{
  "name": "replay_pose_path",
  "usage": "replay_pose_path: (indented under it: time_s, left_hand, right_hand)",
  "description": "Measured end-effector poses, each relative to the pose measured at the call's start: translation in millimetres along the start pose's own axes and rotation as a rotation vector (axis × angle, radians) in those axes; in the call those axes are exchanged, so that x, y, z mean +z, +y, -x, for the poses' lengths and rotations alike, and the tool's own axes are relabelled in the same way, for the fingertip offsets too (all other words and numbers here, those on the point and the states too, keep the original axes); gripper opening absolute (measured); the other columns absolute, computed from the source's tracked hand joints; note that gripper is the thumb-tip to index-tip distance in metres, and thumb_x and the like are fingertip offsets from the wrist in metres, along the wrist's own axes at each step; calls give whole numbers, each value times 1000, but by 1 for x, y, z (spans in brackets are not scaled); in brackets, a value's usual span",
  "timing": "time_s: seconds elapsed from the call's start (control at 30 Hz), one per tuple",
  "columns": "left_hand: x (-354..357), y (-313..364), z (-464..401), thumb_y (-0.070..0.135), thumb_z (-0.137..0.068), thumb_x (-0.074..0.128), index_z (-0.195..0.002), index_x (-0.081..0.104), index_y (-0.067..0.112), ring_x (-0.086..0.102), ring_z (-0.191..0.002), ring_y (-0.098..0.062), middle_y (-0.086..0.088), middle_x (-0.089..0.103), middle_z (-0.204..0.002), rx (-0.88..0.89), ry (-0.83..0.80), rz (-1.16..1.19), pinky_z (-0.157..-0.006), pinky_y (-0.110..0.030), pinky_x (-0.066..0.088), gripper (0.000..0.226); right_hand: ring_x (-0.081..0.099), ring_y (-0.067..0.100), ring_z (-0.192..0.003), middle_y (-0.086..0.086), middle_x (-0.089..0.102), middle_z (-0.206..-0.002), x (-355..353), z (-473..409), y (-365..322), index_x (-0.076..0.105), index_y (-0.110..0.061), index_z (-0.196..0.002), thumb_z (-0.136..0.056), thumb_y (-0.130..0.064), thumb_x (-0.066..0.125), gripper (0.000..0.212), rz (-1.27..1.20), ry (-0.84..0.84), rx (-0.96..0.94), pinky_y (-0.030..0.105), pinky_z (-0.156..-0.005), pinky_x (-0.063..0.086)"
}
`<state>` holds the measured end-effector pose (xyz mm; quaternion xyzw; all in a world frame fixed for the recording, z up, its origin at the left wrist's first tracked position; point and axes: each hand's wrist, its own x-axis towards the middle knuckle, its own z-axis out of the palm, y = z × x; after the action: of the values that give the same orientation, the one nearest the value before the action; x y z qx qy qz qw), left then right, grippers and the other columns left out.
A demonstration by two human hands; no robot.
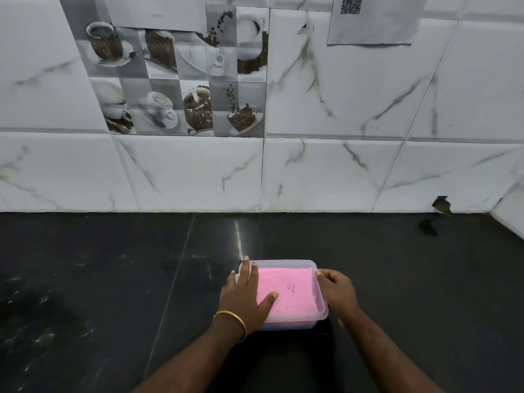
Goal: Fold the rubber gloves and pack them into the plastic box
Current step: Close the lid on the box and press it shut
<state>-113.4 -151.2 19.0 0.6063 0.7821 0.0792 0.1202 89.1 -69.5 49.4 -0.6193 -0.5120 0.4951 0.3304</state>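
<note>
The left hand (246,293) presses flat on the translucent rectangular plastic box (319,303) of folded pink rubber gloves (286,290) near the black tabletop's (113,279) front edge; the right hand (337,289) grips its right rim.

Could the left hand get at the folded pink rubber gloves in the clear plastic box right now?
Probably not directly: a translucent lid seems to cover the folded pink rubber gloves, and the left hand lies flat on it. The right hand holds the clear plastic box.

Home kitchen: polished black stone countertop (113,279) against white marble-look wall tiles (340,171), decorative coffee-cup tile panel (175,78) (cups, saucers, beans), printed QR-code sheet (374,21) stuck above.
</note>
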Motion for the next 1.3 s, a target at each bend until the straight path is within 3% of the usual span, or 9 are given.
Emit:
replay_pose_path:
  time_s: [0.2, 0.37, 0.53, 0.63, 0.7, 0.8, 0.97, 1.17, 1.3]
  left_hand:
    - [2, 2, -14, 93, -62, 12, -153, 1, 25, 33, -135, -34, 0, -8, -163, -30, 26, -42, -107, -53, 31, 114]
    - [-12, 11, -38, 102, -46, 23, -152, -1, 29, 21, -141, -35, 7, -13, -162, -114, -72, 10, -106, -59, 25, 130]
    - [-15, 7, -49, 66, -71, 67, -145, 31, 10, 39, -134, -32, -17, 32, -152, -553, 165, 803, -111, -42, 32, 99]
    - [-15, 6, -41, 54, -80, 68, -102, 62, -2, 64, -83, -31, -21, 67, -109, -746, -22, 1145, -82, -38, 53, 60]
    - [-15, 3, -37, 49, -79, 71, -78, 65, 2, 62, -57, -23, -15, 70, -82, -764, -80, 1244, -54, -29, 48, 48]
    - [-19, -4, -38, 42, -71, 81, -85, 67, 4, 65, -42, -20, -9, 72, -64, -803, -99, 1335, -37, -21, 46, 44]
    - [-24, -8, -42, 26, -56, 93, -89, 65, 0, 72, -65, -33, -17, 74, -77, -812, -85, 1390, -55, -36, 58, 50]
    - [-24, 2, -36, 18, -56, 93, -88, 63, 5, 67, -73, -27, -10, 69, -84, -716, 210, 1282, -65, -37, 59, 45]
    - [-19, 15, -32, 13, -68, 86, -96, 61, 4, 61, -68, -23, -14, 67, -89, -667, 357, 1299, -65, -34, 56, 38]
  right_hand:
    - [72, 26, -88, 10, 75, -94, 0, -15, -1, 69, -9, -91, -93, -22, 60, 16, 2, -57, 33, 49, -80, 60]
    - [70, 25, -92, 10, 76, -99, -13, -29, -5, 76, -14, -98, -86, -63, 58, 54, -48, -240, 235, 38, -79, 52]
    - [68, 22, -94, 0, 77, -93, -11, -41, -4, 75, -27, -95, -73, -78, 57, 58, -57, -293, 346, 35, -72, 51]
    - [70, 20, -93, -2, 79, -89, -10, -44, -4, 76, -28, -94, -74, -75, 59, 54, -96, -293, 358, 34, -72, 52]
    - [71, 19, -91, -3, 79, -90, -11, -45, -4, 76, -27, -95, -76, -71, 61, 50, -123, -305, 370, 32, -69, 53]
    - [71, 23, -90, 4, 77, -96, -11, -49, -6, 74, -17, -99, -78, -59, 69, 47, -149, -254, 360, 33, -66, 56]
    - [71, 37, -86, 21, 72, -94, -8, -49, -9, 67, 2, -93, -84, -34, 74, 37, -57, -38, 158, 51, -71, 61]
    - [65, 13, -79, 4, 74, -93, 2, -45, -5, 69, -22, -81, -84, -29, 71, 9, 102, 75, -64, 42, -80, 58]
    - [58, 25, -119, 10, 59, -135, 11, -53, 1, 54, -12, -139, -90, -29, 63, 52, 103, 50, -55, 42, -104, 46]
